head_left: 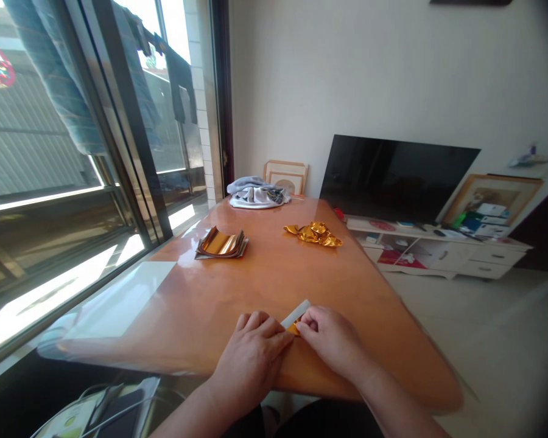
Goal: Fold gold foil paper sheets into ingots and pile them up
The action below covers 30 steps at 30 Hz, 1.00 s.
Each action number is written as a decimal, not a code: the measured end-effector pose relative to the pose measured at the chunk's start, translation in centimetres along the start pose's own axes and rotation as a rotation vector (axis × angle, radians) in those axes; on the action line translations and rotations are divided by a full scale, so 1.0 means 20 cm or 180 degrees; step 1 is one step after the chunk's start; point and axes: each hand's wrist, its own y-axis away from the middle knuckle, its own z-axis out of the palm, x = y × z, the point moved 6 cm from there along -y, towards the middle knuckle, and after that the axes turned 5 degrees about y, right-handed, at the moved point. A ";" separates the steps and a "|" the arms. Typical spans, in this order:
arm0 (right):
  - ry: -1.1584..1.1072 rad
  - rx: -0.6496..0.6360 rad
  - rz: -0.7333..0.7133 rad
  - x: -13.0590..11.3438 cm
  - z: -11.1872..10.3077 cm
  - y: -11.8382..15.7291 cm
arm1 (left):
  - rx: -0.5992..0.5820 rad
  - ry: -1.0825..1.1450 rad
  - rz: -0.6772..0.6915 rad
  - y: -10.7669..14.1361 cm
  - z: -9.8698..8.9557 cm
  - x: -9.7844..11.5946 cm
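Observation:
Near the front edge of the wooden table point(256, 280), a partly folded piece of gold foil paper point(293, 329) with a whitish strip point(296, 313) lies between my hands. My left hand point(254, 353) presses on its left side, fingers together. My right hand point(326, 337) pinches its right part between thumb and fingers. Farther off to the left sits a curled stack of gold foil sheets point(221, 243). Several crumpled or folded gold foil pieces point(317, 233) lie in a heap toward the right edge.
Grey and white cloth point(258, 193) is piled at the table's far end. A pale sheet point(123, 298) lies at the left, beside the window. Beyond the right edge stand a television point(393, 176) and a white cabinet point(447, 252).

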 end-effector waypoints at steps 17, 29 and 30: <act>0.0026 -0.0043 0.0089 0.01 0.00 -0.01 | -0.0122 -0.0083 -0.0157 -0.01 0.02 -0.02; 0.0133 -0.0040 0.0178 0.00 0.00 -0.01 | -0.0124 -0.0107 -0.0166 -0.02 0.02 -0.01; 0.0149 -0.0039 0.0170 0.00 0.00 -0.01 | -0.0119 -0.0110 -0.0164 -0.02 0.02 -0.01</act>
